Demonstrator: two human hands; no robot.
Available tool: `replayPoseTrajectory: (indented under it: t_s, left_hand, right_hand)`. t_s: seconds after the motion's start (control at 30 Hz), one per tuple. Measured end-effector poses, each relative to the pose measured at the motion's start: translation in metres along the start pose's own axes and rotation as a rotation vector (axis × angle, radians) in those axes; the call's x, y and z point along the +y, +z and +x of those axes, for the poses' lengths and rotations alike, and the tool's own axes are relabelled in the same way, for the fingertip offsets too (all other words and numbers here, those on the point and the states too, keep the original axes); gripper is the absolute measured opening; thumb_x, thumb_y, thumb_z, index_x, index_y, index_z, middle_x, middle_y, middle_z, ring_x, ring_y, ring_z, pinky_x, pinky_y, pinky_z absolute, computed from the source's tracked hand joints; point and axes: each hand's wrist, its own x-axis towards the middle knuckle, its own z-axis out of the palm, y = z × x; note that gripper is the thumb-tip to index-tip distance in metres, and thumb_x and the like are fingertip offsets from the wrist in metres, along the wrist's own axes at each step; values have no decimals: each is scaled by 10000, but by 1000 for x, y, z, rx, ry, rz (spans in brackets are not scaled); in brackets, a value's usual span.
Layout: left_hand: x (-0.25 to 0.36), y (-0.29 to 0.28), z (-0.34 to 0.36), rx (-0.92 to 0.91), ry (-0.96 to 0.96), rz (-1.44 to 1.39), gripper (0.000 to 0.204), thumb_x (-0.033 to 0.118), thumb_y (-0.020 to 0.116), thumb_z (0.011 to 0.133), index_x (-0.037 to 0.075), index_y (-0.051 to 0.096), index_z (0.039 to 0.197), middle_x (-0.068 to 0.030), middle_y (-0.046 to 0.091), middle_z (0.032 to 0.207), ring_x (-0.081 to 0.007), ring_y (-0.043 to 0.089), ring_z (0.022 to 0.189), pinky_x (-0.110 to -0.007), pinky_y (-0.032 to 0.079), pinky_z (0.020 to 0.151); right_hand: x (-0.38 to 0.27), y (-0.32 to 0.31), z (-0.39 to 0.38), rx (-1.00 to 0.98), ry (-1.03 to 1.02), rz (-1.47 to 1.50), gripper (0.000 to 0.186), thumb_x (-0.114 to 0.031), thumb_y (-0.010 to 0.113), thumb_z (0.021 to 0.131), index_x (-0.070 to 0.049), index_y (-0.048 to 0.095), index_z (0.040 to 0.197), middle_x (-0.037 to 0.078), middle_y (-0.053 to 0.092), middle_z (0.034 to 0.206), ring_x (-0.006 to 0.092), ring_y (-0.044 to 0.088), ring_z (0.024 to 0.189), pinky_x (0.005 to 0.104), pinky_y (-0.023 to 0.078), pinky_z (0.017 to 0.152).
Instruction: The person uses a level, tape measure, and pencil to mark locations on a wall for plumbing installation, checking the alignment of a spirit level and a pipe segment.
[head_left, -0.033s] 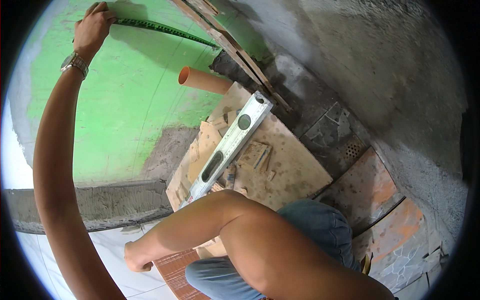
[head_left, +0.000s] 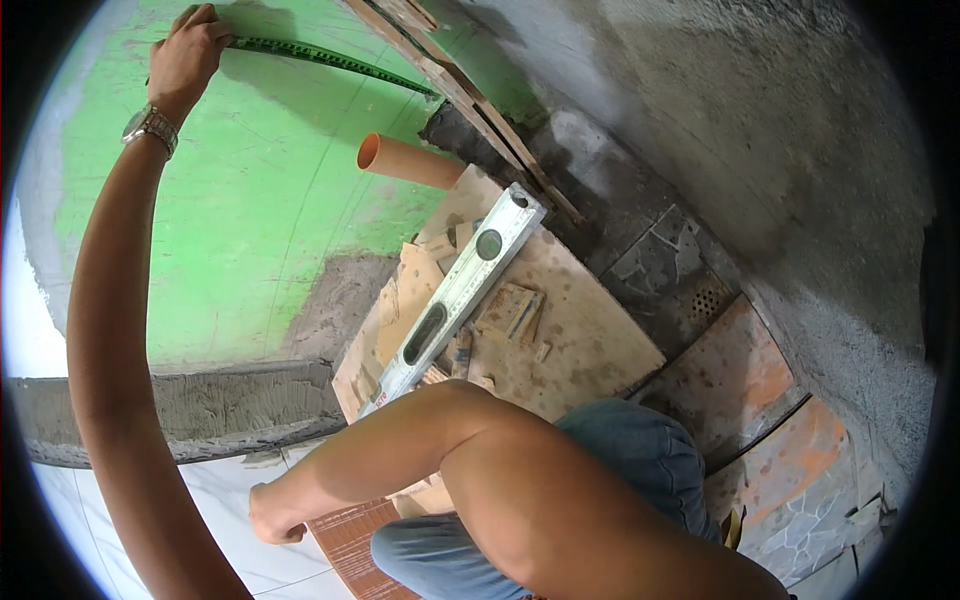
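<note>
Up at the far left, my left hand (head_left: 190,55) presses against the green-coated wall (head_left: 240,200), its fingers closed on a green tape measure (head_left: 320,54). The tape's blade runs along the wall to the right, as far as the dark corner beside wooden strips (head_left: 480,120). My right hand (head_left: 272,515) is low down, curled over white marbled tile (head_left: 230,490). Its fingers are mostly hidden, and whatever it may hold does not show. Beyond my right forearm a silver spirit level (head_left: 462,290) lies slantwise across a stained tile (head_left: 590,330).
An orange pipe (head_left: 420,163) juts out by the green wall. Broken tile pieces (head_left: 508,312) lie beside the level. My bent knees in jeans (head_left: 640,445) take up the lower middle. A rough grey wall (head_left: 790,130) rises at right, above a perforated drain (head_left: 706,302) and loose tiles.
</note>
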Motion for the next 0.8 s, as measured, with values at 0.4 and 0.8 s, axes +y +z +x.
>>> replayPoseTrajectory:
  t_s: [0.4, 0.8]
  left_hand:
    - [1, 3, 4, 26, -13, 3, 150, 248, 616, 908, 192, 704, 1016, 37, 582, 1035, -179, 569, 1086, -442, 503, 797]
    - [3, -2, 9, 11, -8, 21, 152, 247, 602, 921, 191, 710, 1013, 40, 601, 1051, -216, 568, 1120, -455, 496, 861]
  right_hand:
    - [9, 3, -3, 43, -19, -12, 207, -199, 802, 614, -163, 777, 816, 7, 748, 864, 186, 685, 771, 360, 534, 655]
    - [5, 9, 7, -68, -47, -57, 169, -209, 791, 684, -159, 779, 845, 1, 750, 901, 175, 686, 805, 345, 535, 686]
